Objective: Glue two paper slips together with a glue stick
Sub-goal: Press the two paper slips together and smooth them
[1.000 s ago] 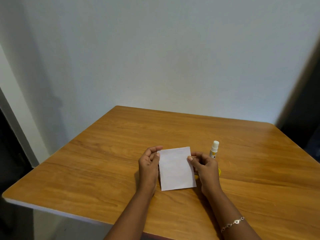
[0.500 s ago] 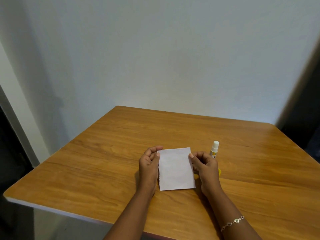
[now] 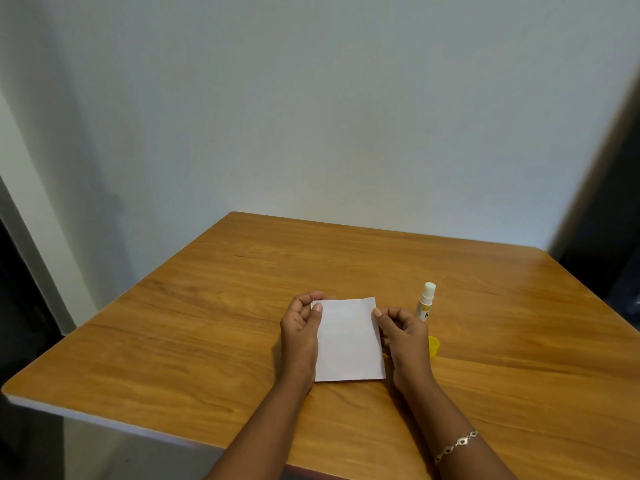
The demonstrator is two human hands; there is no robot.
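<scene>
A white paper slip (image 3: 348,339) is held just over the wooden table (image 3: 207,341); a second slip under it cannot be told apart. My left hand (image 3: 300,327) pinches its upper left edge with thumb and curled fingers. My right hand (image 3: 401,336) pinches the upper right edge. The uncapped glue stick (image 3: 426,302) stands upright just beyond my right hand, white tip up. Its yellow cap (image 3: 434,346) lies on the table, partly hidden behind my right hand.
The table's near edge (image 3: 104,419) runs below my forearms, and a white wall (image 3: 311,116) stands right behind the far edge. A dark gap lies at the right past the table corner.
The slip has been squared up slightly between both hands; its lower edge shifted a little left. The glue stick and cap have not moved.
</scene>
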